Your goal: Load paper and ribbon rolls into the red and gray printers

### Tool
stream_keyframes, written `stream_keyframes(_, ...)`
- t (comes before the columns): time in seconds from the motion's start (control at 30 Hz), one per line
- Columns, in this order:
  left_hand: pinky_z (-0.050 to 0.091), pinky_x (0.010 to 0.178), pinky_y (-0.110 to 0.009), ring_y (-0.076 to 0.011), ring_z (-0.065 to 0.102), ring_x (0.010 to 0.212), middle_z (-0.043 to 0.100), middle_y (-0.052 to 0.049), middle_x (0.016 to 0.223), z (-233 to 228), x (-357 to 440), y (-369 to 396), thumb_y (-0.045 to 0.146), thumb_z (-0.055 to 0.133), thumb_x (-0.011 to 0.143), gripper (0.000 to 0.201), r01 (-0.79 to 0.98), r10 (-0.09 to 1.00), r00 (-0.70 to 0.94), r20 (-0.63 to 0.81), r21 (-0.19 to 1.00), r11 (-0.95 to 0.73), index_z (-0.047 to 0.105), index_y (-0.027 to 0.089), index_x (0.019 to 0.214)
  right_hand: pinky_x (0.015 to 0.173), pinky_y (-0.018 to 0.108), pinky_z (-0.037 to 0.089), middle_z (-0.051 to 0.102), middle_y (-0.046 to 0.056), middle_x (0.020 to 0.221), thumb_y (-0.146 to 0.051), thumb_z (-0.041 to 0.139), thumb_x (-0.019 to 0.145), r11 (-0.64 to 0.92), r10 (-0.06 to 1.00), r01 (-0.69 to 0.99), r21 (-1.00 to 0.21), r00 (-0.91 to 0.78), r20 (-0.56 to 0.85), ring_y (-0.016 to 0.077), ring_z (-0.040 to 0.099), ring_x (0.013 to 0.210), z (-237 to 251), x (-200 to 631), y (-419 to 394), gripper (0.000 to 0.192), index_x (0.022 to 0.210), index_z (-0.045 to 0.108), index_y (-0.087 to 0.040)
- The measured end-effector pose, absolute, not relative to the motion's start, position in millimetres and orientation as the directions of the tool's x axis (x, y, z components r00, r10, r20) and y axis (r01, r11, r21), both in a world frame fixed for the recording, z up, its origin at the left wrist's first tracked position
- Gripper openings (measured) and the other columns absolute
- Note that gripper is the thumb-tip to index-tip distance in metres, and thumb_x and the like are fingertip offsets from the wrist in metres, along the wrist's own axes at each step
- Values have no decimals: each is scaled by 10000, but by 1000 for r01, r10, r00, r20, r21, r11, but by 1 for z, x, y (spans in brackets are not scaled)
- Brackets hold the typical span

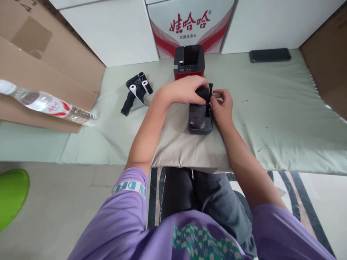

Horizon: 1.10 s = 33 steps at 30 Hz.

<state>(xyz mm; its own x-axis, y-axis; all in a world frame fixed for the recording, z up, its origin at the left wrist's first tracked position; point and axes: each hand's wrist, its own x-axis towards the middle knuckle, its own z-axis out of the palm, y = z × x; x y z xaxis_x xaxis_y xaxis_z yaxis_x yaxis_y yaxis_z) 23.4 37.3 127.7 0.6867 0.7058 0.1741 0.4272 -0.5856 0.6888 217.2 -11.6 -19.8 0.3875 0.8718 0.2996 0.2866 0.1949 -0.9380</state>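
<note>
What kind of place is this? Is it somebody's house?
Probably a storeroom or home workspace on the floor: a cloth mat over tiles, cardboard boxes alongside, and a bottled-water carton against the wall.

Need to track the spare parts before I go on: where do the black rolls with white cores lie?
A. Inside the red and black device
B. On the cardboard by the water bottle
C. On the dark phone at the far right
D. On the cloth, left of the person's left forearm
D: the black rolls with white cores lie on the pale green cloth, left of the left hand and forearm, apart from the red and black device.
</note>
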Motion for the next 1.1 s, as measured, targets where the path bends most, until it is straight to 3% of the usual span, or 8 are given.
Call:
stream_keyframes(0.1, 570, 1053, -356, -280, 753, 1195, 799, 4, 1132, 131, 29, 35, 319, 829, 855, 321, 513, 516, 846, -132, 463, -723, 809, 234, 1164, 846, 360, 587, 626, 14, 961, -440, 757, 960, 200, 864, 294, -934, 396, 310, 183, 645, 891, -21, 218, -10, 276, 1120, 649, -242)
stream_keyframes(0.27, 527, 1060, -325, -264, 715, 1269, 784, -27, 1338, 131, 40, 27, 380, 598, 1024, 466, 571, 520, 821, -235, 341, -747, 701, 259, 1462, 855, 348, 575, 622, 13, 949, -437, 764, 966, 206, 850, 310, -928, 413, 327, 194, 659, 946, -21, 219, -8, 262, 1082, 630, -244)
stream_keyframes(0.43, 518, 1060, -327, -279, 717, 1273, 776, -76, 1382, 122, 51, 19, 334, 504, 1080, 387, 659, 574, 744, -341, 235, -715, 738, 203, 1358, 852, 349, 578, 635, 25, 957, -426, 755, 974, 192, 844, 316, -929, 429, 321, 198, 663, 951, -23, 220, -6, 246, 1081, 638, -238)
stream_keyframes(0.63, 529, 1006, -356, -300, 743, 1212, 791, -101, 1337, 112, 58, 17, 327, 630, 1032, 411, 698, 613, 706, -354, 203, -687, 689, 196, 1417, 854, 362, 577, 652, 30, 981, -481, 759, 970, 191, 852, 312, -930, 418, 316, 202, 664, 958, -27, 224, -3, 292, 1096, 641, -245)
stream_keyframes(0.77, 456, 1143, -421, -314, 726, 1257, 820, -86, 1270, 106, 62, 16, 297, 662, 1003, 288, 678, 607, 720, -336, 152, -719, 788, 213, 1248, 849, 366, 582, 658, 30, 972, -513, 756, 960, 195, 856, 310, -931, 410, 315, 201, 663, 941, -30, 226, -2, 323, 1111, 660, -244)
stream_keyframes(0.87, 449, 1120, -420, -296, 723, 1223, 840, -77, 1206, 106, 60, 16, 286, 622, 1006, 260, 658, 596, 739, -316, 143, -740, 835, 225, 1143, 855, 377, 597, 685, 31, 971, -557, 736, 962, 203, 878, 261, -944, 378, 293, 192, 670, 882, -29, 225, -2, 364, 1135, 675, -242)
stream_keyframes(1.0, 484, 1006, -391, -281, 743, 1086, 841, -77, 1012, 122, 52, 11, 416, 546, 1056, 381, 642, 593, 765, -251, 215, -736, 865, 208, 1044, 881, 393, 618, 742, 45, 1033, -677, 653, 993, 243, 904, 200, -949, 309, 297, 200, 693, 887, -24, 222, -4, 461, 1157, 721, -251)
stream_keyframes(1.1, 507, 901, -371, -281, 765, 983, 837, -74, 962, 140, 48, -4, 606, 586, 1032, 488, 644, 549, 756, -358, 254, -722, 872, 211, 1054, 849, 387, 624, 761, 51, 1094, -767, 597, 999, 255, 915, 153, -955, 280, 289, 200, 698, 874, -20, 220, -6, 556, 1192, 745, -267)
